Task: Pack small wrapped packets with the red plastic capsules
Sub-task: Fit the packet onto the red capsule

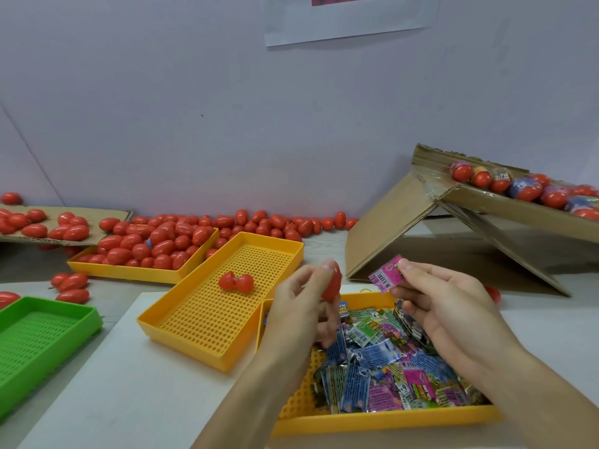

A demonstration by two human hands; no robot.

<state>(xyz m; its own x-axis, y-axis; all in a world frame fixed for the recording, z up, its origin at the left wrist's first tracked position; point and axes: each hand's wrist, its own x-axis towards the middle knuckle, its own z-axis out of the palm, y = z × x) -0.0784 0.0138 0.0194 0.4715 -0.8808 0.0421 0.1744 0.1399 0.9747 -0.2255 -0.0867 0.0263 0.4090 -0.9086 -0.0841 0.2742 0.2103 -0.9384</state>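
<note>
Left hand [303,306] fingers curl round a red capsule [332,285]; right hand [434,306] fingers pinch a pink packet [385,277] just beside. Next, I judge, tuck it inside.

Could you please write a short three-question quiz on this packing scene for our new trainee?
1. True or false: the left hand grips a red capsule.
2. What does the right hand pinch?
A. a pink packet
B. a green tray
C. a cardboard flap
3. Fill in: an open capsule lies in the middle ______ tray.

Key: 1 true; 2 A; 3 yellow.
</note>
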